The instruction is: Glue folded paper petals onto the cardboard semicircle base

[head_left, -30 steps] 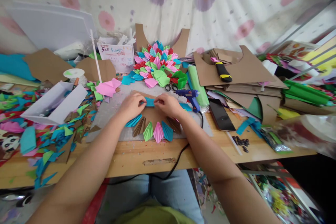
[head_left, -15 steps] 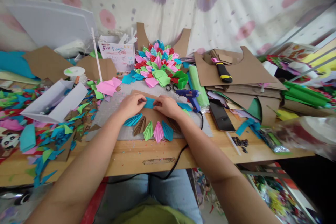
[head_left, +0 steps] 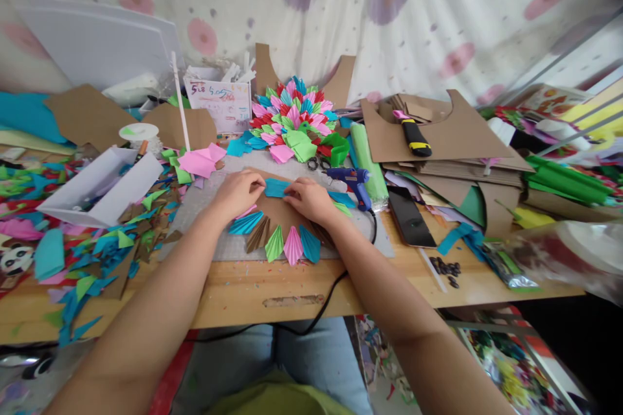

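A blue paper strip (head_left: 276, 187) lies between my hands over a cardboard piece (head_left: 280, 214). My right hand (head_left: 311, 198) closes its fingertips on the strip's right end. My left hand (head_left: 238, 194) is at the strip's left end, thumb and fingers drawn together; whether they grip anything there is hidden. Pleated paper fans edge the cardboard's near side, among them a brown one (head_left: 259, 235), a green one (head_left: 274, 244), a pink one (head_left: 293, 246) and a blue one (head_left: 310, 244). My right hand and forearm cover part of the edge on the right.
A blue glue gun (head_left: 354, 181) lies right of my hands, its cord running off the table's front. Beyond are a colourful fan-covered piece (head_left: 294, 113) and pink paper (head_left: 202, 159). Cardboard sheets with a utility knife (head_left: 416, 137) and a phone (head_left: 409, 217) lie right; scraps (head_left: 111, 249) cover the left.
My left hand has moved slightly left, showing more of the blue strip's left end and a pink fan edge. My right hand stays at the strip's right end.
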`<state>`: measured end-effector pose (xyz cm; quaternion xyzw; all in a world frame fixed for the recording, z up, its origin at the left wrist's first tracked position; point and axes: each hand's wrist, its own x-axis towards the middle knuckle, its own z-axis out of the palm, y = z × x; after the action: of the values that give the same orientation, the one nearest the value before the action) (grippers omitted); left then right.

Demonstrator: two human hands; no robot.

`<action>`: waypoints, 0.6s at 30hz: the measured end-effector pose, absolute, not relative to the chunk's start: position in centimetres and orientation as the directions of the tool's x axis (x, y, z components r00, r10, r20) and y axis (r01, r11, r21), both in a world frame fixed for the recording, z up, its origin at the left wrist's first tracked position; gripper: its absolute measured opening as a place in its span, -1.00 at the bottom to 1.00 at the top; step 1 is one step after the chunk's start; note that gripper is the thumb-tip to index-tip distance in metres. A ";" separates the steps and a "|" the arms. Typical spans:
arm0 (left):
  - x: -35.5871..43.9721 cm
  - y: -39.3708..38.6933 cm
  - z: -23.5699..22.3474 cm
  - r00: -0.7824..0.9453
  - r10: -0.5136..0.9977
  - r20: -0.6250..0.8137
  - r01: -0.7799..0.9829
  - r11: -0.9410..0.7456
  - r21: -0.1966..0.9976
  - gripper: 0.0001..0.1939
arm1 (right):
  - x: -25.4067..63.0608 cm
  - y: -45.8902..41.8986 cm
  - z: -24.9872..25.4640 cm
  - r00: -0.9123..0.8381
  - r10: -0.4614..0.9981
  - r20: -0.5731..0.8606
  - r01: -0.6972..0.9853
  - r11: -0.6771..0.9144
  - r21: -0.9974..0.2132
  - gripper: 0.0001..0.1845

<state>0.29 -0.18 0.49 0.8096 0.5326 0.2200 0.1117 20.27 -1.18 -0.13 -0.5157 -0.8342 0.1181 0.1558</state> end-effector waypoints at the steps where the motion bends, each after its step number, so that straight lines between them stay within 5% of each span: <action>1: 0.0 -0.1 0.6 0.318 0.918 0.236 0.819 -0.391 0.419 -0.84 | 20.3 -1.2 -0.1 -0.420 0.897 0.140 0.824 0.441 -0.355 -0.81; 7: -1.1 0.2 1.0 0.250 0.935 0.253 0.843 -0.339 0.418 -0.86 | 20.4 -1.2 -0.1 -0.409 0.903 0.133 0.845 0.430 -0.319 -0.82; 12: 0.2 -0.3 0.3 0.433 0.868 0.244 0.767 -0.496 0.406 -0.74 | 19.7 -1.2 -0.1 -0.382 0.909 0.169 0.851 0.417 -0.319 -0.85; 18: -0.1 0.5 0.3 0.322 0.865 0.383 0.788 -0.470 0.397 -0.94 | 19.8 -1.0 -0.4 -0.351 0.895 0.274 0.791 0.440 -0.425 -0.82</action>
<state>-0.09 0.52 0.33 0.8103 0.5103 0.2799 0.0688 19.84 -1.05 -0.43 -0.5176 -0.8145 0.1098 0.2378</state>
